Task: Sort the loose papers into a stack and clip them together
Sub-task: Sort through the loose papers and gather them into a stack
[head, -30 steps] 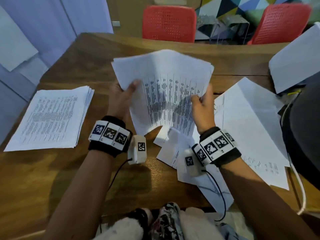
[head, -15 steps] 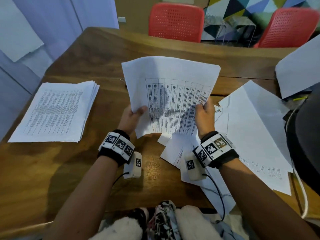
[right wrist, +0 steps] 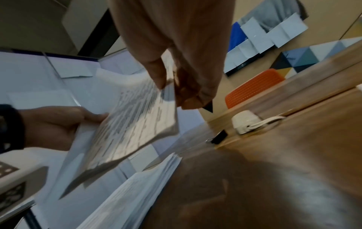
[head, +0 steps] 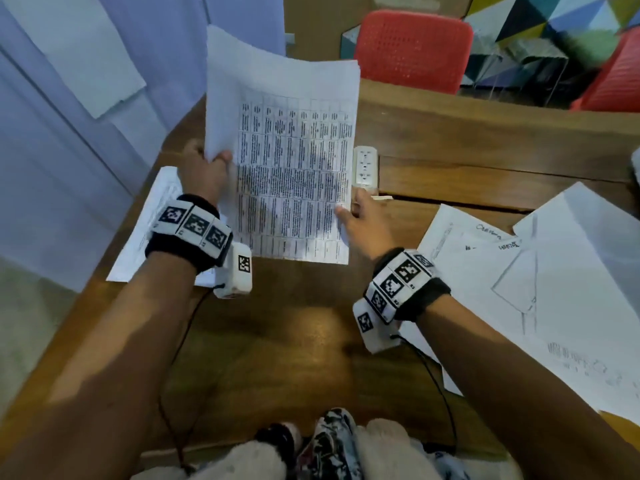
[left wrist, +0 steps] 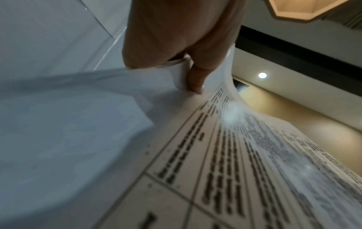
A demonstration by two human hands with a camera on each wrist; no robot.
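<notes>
I hold a bundle of printed table sheets (head: 294,161) in the air over the table's left part. My left hand (head: 218,157) grips its left edge, thumb on top, which the left wrist view shows as a pinch (left wrist: 184,74). My right hand (head: 349,211) pinches the lower right edge between thumb and fingers (right wrist: 166,86). Below the bundle, a stack of printed papers (head: 145,237) lies at the table's left edge, largely hidden by my left wrist. Loose sheets (head: 519,271) lie spread on the right. A small black clip-like object (right wrist: 218,137) sits on the table beyond the bundle.
A white power strip (head: 365,166) lies just past my right fingers on the wooden table (head: 294,341). Red chairs (head: 412,46) stand behind the far edge. The table's left edge drops off beside the stack, next to a pale wall with paper on it.
Both hands have carried the printed bundle to the left, from above the loose sheets to above the stack at the left edge. The bundle now stands more upright and lengthwise.
</notes>
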